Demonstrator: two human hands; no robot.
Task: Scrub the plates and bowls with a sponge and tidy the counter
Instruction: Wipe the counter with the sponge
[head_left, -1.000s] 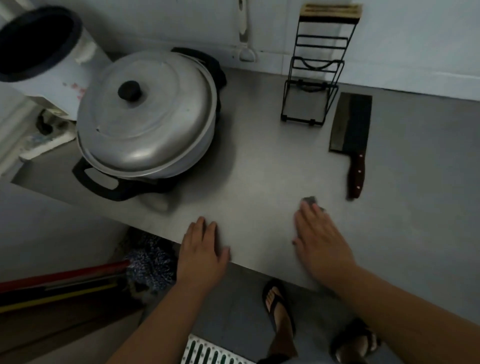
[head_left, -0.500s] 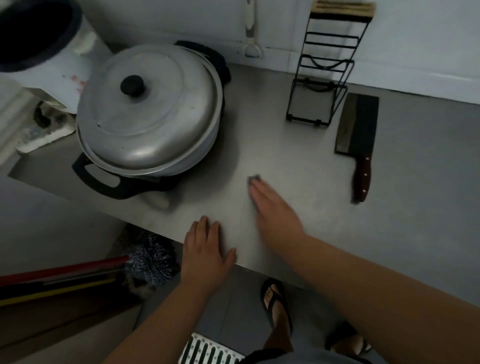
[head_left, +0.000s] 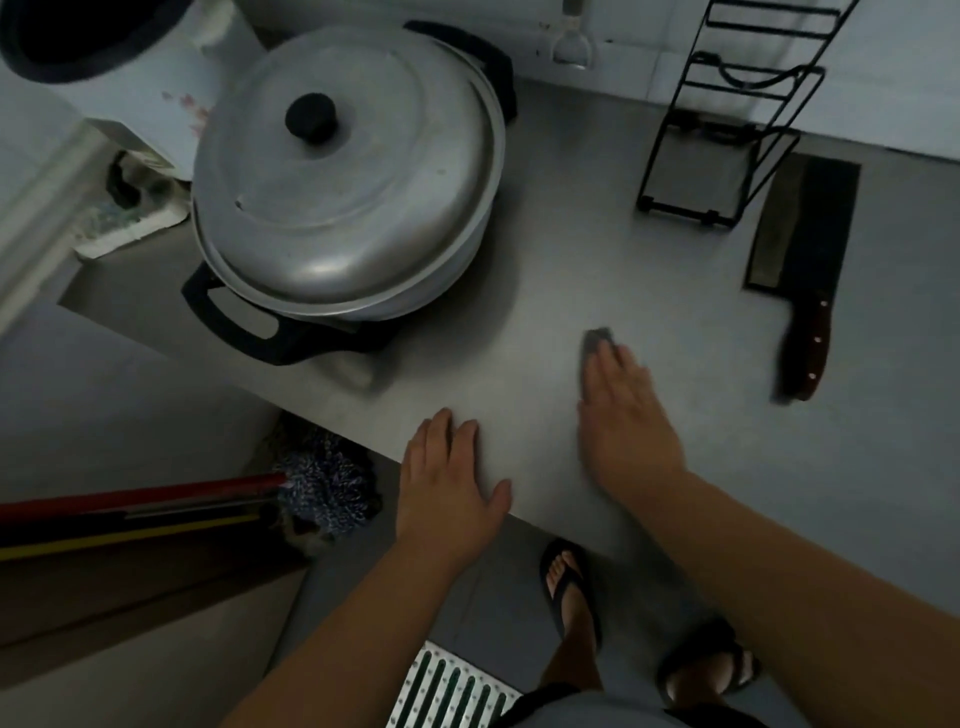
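Lidded pot (head_left: 343, 176) upper left. Left hand (head_left: 447, 483) flat, fingers straight, resting on counter (head_left: 571, 260) edge, lower centre. Right hand (head_left: 623, 421) flat, pressing sponge (head_left: 597, 343) under fingertips, centre. Cleaver (head_left: 800, 249) right of sponge, apart, long axis top-to-bottom, handle low; right hand nearer.

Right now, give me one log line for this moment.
step: counter wipe | right hand: flat on sponge | left hand: flat at counter edge | cleaver: right of sponge, untouched

The sponge (head_left: 597, 339) lies mostly hidden under the right hand (head_left: 626, 415).
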